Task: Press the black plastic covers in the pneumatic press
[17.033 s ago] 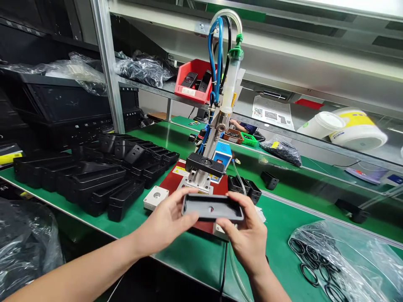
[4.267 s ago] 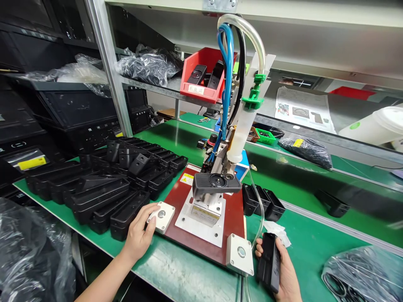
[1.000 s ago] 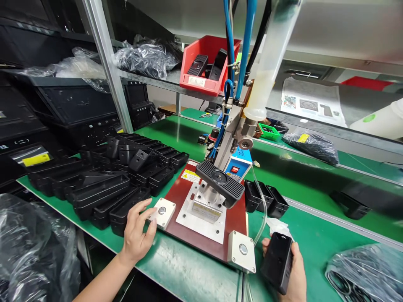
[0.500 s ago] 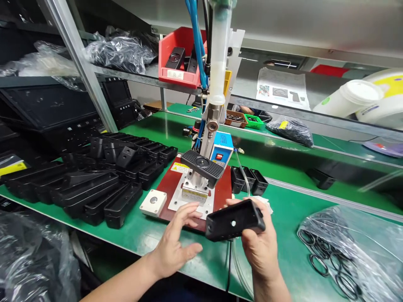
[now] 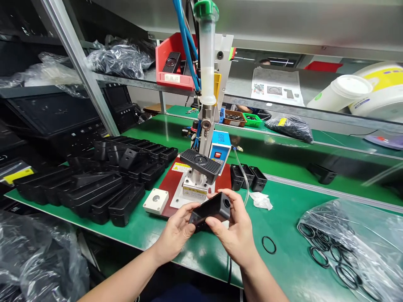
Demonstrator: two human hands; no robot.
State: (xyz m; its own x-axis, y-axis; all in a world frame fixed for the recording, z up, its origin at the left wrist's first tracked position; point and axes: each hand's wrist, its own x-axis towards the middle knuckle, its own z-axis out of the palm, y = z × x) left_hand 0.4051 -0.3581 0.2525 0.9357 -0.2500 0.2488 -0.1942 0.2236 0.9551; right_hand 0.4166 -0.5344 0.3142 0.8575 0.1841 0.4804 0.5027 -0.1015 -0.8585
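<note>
Both hands hold a black rectangular plastic housing (image 5: 209,209) over the front of the bench, tilted so its round end hole faces right. My left hand (image 5: 178,230) pinches its left end between thumb and fingers. Around the right end close the fingers and thumb of my right hand (image 5: 234,230). Just behind stands a dispensing fixture (image 5: 195,186) on a dark red base, with a ribbed black cover (image 5: 201,162) lying on top and an upright syringe (image 5: 208,63) above. One loose black rubber ring (image 5: 268,245) lies on the green bench right of my right hand.
Many similar black housings (image 5: 94,188) are heaped at the left. A white button box (image 5: 156,200) sits by the base. Crumpled tissue (image 5: 261,200) and a clear bag of black rings (image 5: 333,243) lie at the right. A shelf with a red bin (image 5: 174,79) crosses behind.
The housing has moved left and turned, its end hole now showing. My left hand has closed on its left end. The single ring, hidden before, is now visible on the bench.
</note>
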